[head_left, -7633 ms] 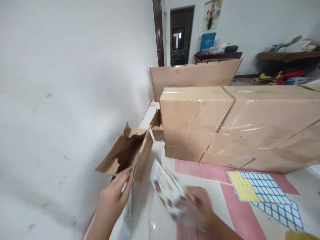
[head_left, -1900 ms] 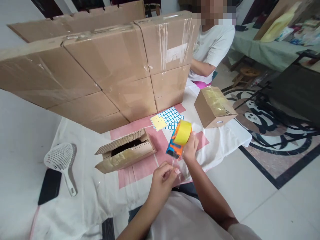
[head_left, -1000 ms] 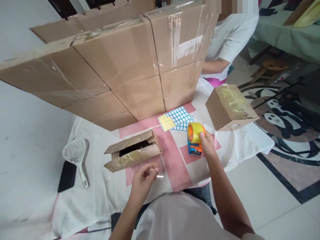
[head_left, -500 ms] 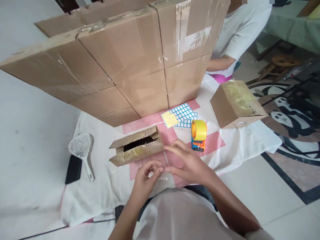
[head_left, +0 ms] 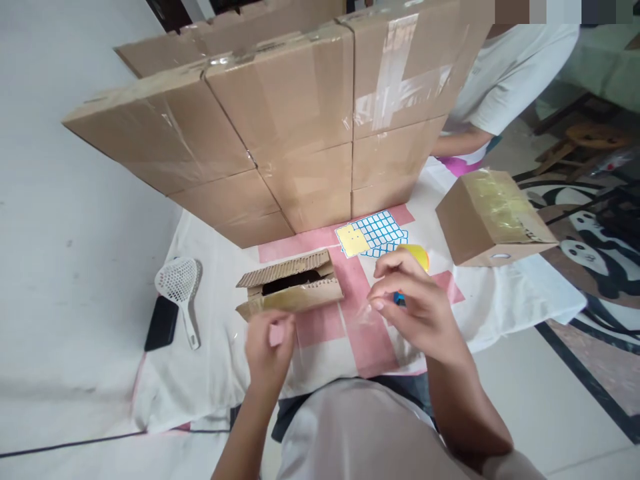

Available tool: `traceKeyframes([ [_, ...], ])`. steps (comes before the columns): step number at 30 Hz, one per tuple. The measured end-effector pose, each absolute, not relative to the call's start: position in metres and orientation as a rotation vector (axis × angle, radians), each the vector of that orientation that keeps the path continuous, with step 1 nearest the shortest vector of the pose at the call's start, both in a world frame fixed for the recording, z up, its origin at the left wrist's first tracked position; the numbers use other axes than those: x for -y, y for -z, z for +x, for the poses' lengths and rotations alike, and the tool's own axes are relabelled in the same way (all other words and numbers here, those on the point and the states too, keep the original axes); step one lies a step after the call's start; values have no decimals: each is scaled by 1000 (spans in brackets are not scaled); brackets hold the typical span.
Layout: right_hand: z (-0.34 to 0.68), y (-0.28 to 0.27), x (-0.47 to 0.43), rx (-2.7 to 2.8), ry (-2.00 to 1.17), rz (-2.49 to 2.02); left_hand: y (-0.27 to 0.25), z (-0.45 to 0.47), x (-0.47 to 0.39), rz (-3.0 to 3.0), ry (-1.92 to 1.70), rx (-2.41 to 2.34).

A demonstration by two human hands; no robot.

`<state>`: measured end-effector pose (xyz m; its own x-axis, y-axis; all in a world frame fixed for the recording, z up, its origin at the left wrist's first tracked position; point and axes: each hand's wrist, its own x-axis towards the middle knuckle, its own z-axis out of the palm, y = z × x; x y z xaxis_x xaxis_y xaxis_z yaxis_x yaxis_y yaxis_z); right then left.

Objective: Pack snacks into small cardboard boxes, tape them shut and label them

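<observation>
A small cardboard box (head_left: 320, 297) lies on the table with its top flaps partly up and a dark slot between them. Just in front of its left end, my left hand (head_left: 270, 350) is closed, thumb against curled fingers; whatever is pinched there I cannot make out. My right hand (head_left: 417, 310) is raised right of the box, thumb and fingertips together on what looks like a thin piece of clear tape (head_left: 366, 313). Behind that hand, mostly hidden, stands a tape dispenser with a yellow roll (head_left: 420, 256).
Tall stacked cartons (head_left: 305, 120) wall off the back. Blue-and-white label sheets (head_left: 383, 230) lie before them, a taped box (head_left: 490, 223) at right. On the left are a white skimmer (head_left: 177, 283) and black phone (head_left: 161, 325). Another person's arm (head_left: 463, 142) shows behind the cartons.
My hands have moved apart, the left one leftward and the right one rightward, over the dispenser. The clear strip between them now shows only by the right fingertips. The view has shifted slightly.
</observation>
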<state>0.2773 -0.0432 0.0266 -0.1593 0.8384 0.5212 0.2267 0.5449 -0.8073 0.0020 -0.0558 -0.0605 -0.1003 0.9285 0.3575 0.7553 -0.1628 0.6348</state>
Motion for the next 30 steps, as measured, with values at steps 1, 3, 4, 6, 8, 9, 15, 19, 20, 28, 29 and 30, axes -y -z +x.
traceKeyframes([
  [1, 279, -32, 39, 1706, -722, -900, 59, -3, 48, 2046, -1264, -2006],
  [3, 279, -39, 29, 1767, -802, -884, 56, -13, 31, 2231, -1288, -2163],
  [4, 276, -41, 23, 1797, -851, -874, 55, -17, 23, 2323, -1161, -2143],
  [6, 267, -40, 11, 1842, -941, -854, 58, -24, 12, 2445, -849, -1969],
  [8, 254, -34, -5, 1887, -1000, -848, 62, -29, 9, 2463, -656, -1812],
  [9, 246, -29, -14, 1919, -1012, -846, 65, -31, 9, 2452, -610, -1776],
  [15, 200, 18, -73, 2158, -802, -1106, 68, -15, 22, 2344, -582, -1870],
  [19, 185, 37, -85, 2235, -734, -1208, 67, 11, 30, 2312, -518, -1960],
  [20, 184, 39, -84, 2252, -739, -1198, 68, 16, 31, 2345, -523, -1964],
  [28, 274, 44, -129, 1743, -435, -1807, 79, 16, 30, 2613, -652, -1808],
  [29, 299, 45, -139, 1642, -473, -1911, 81, 14, 31, 2647, -695, -1773],
  [30, 323, 46, -148, 1571, -560, -1990, 82, 12, 33, 2681, -757, -1733],
])
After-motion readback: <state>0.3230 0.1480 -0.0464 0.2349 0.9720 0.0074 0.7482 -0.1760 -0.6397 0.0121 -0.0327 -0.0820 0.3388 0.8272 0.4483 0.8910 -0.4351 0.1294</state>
